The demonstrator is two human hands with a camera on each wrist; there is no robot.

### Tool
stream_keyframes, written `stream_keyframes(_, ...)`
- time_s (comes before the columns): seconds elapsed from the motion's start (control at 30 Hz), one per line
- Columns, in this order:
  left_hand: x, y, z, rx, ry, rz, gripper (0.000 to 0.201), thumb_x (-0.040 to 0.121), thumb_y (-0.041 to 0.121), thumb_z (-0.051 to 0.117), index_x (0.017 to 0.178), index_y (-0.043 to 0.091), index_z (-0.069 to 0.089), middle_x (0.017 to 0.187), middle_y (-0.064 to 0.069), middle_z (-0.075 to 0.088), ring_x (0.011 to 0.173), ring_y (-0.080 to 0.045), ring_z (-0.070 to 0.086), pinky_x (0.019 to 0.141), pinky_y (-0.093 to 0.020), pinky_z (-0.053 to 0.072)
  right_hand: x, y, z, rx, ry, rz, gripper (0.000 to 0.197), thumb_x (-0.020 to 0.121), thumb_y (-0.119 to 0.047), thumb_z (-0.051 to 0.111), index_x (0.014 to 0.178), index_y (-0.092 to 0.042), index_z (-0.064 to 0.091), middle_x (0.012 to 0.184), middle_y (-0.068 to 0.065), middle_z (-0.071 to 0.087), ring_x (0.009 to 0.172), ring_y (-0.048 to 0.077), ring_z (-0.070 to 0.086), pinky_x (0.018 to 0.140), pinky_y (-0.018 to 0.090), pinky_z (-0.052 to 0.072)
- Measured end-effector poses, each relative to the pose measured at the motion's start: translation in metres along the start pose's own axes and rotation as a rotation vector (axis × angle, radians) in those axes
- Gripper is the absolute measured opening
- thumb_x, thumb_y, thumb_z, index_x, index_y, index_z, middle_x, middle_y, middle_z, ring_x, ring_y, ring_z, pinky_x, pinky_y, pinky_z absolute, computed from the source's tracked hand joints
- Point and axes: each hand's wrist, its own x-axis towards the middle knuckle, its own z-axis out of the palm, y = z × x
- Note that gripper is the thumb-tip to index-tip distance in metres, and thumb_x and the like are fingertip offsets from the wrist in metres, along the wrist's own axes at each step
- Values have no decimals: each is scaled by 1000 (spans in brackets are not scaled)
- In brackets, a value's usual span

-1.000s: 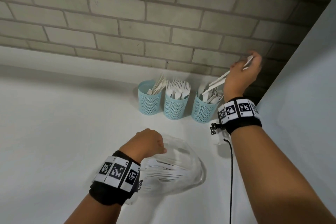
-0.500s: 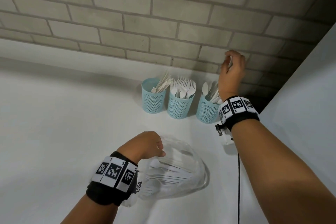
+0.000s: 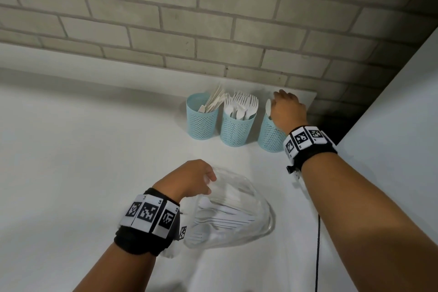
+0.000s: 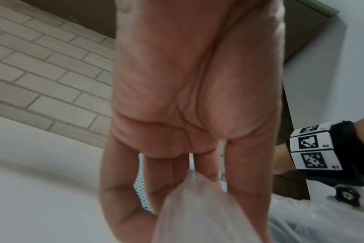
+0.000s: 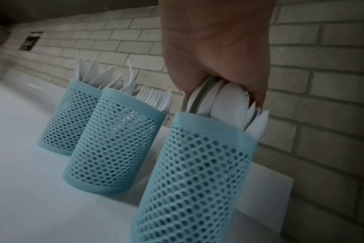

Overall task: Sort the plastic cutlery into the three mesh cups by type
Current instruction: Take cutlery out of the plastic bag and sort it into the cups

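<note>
Three blue mesh cups stand in a row by the brick wall: the left cup (image 3: 202, 121) has knives, the middle cup (image 3: 237, 128) forks, the right cup (image 3: 270, 136) spoons. My right hand (image 3: 283, 105) is down on top of the right cup (image 5: 197, 172), fingers curled over the bowls of several white spoons (image 5: 229, 102) that stand in it. Near me, my left hand (image 3: 193, 179) pinches the edge of a clear plastic bag (image 3: 237, 213) lying on the white counter. White cutlery shows through the bag. In the left wrist view the fingers (image 4: 123, 205) hold the bag (image 4: 197, 213).
The brick wall (image 3: 213, 31) runs right behind the cups. A white panel (image 3: 403, 149) closes off the right side. A black cable (image 3: 317, 244) hangs along my right forearm. The white counter (image 3: 83, 161) stretches to the left of the cups and bag.
My right hand came down from head height with the spoons and now sits on the right cup. The left hand has stayed on the bag.
</note>
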Motion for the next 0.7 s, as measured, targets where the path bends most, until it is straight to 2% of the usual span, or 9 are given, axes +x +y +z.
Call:
stream_keyframes(0.13, -5, 0, 0, 73, 9, 22, 44, 82, 11, 66, 123, 22, 55, 126, 0, 50, 112, -15, 48, 85, -20, 36, -7, -10, -35, 5, -224, 89, 51, 94, -17, 42, 143, -13, 30, 150, 13, 26, 141, 33, 17, 111, 54, 19)
stream_keyframes(0.2, -9, -1, 0, 99, -17, 14, 48, 82, 8, 65, 125, 26, 53, 131, 0, 45, 118, -16, 47, 87, -21, 37, -23, -25, -59, 179, -92, 84, 39, 93, -12, 42, 132, -10, 48, 138, 16, 45, 129, 34, 39, 104, 47, 34)
stream_keyframes(0.27, -12, -2, 0, 125, -54, 7, 50, 82, 6, 64, 125, 29, 53, 135, -1, 42, 119, -17, 46, 89, -23, 39, -47, -41, -82, 476, -111, 12, 22, 93, -11, 45, 103, -8, 64, 103, 8, 66, 93, 22, 62, 78, 34, 49)
stream_keyframes(0.33, -15, -2, 1, 138, -54, 12, 50, 83, 0, 58, 124, 28, 54, 137, -1, 41, 120, -17, 46, 86, -21, 39, -78, -60, -97, 641, -470, -131, 17, 91, -8, 52, 89, -13, 68, 82, -3, 68, 72, 8, 64, 63, 22, 48)
stream_keyframes(0.4, -17, -3, 2, 156, -19, 17, 50, 84, -4, 50, 123, 26, 55, 138, 0, 43, 121, -17, 45, 84, -19, 35, -105, -78, -93, 599, -867, -269, 16, 89, -4, 55, 92, -11, 69, 87, 2, 71, 73, 8, 66, 65, 20, 52)
stream_keyframes(0.47, -18, -3, 3, 177, 20, 10, 50, 84, -4, 46, 125, 24, 55, 137, 0, 45, 123, -17, 45, 84, -18, 35, -126, -94, -69, 415, -1058, -336, 19, 87, -2, 57, 103, -5, 68, 102, 11, 71, 75, 13, 66, 71, 23, 54)
stream_keyframes(0.57, -19, -2, 6, 169, 70, 15, 47, 85, -1, 48, 127, 20, 54, 134, -1, 50, 120, -17, 49, 84, -18, 35, -148, -110, -35, 45, -949, -414, 34, 84, -15, 64, 118, -8, 62, 117, 6, 65, 85, 18, 63, 74, 27, 50)
stream_keyframes(0.63, -22, -1, 7, 156, 95, 29, 47, 86, -1, 49, 128, 19, 53, 133, -2, 52, 119, -17, 50, 84, -17, 35, -158, -112, -20, -38, -882, -422, 46, 81, -23, 69, 124, -10, 57, 120, 4, 60, 101, 23, 60, 77, 29, 45)
stream_keyframes(0.7, -25, -1, 7, 144, 109, 37, 53, 85, -3, 48, 134, 17, 48, 138, -3, 46, 124, -18, 46, 90, -19, 35, -165, -111, -8, -32, -879, -418, 52, 78, -24, 72, 125, -10, 54, 120, 6, 60, 103, 24, 59, 77, 31, 45)
